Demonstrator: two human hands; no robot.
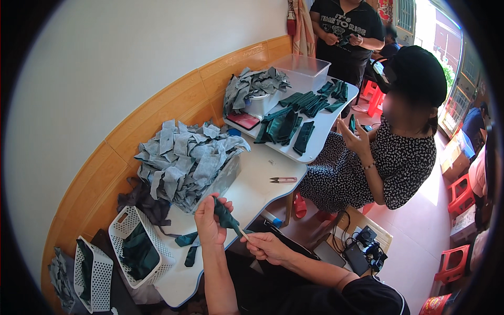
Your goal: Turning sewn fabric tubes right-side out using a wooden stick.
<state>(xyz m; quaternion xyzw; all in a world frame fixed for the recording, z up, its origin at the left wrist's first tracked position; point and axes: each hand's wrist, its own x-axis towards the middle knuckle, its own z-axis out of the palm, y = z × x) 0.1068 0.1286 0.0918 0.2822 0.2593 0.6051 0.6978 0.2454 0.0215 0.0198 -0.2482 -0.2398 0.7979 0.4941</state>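
Note:
My left hand (212, 223) is closed round one end of a small dark green fabric piece (226, 216), held up above the table's front edge. Between the fingertips of my right hand (266, 247) is a thin pale stick (243, 233). Its far end meets the lower end of the fabric; whether it goes inside, I cannot tell. On the table left of my hands lie loose green strips (191, 255). Just beyond my hands a tub (223, 176) is heaped with grey-backed fabric pieces (181, 157).
Thread snips (283, 180) lie on the white table (262, 163). White baskets (152, 273) with green cloth stand at left. Green strips (304, 137) cover the far table beside a clear bin (307, 71). A co-worker (404, 152) sits at right; another person (349, 31) stands behind. Cables and adapters (362, 247) rest on a box.

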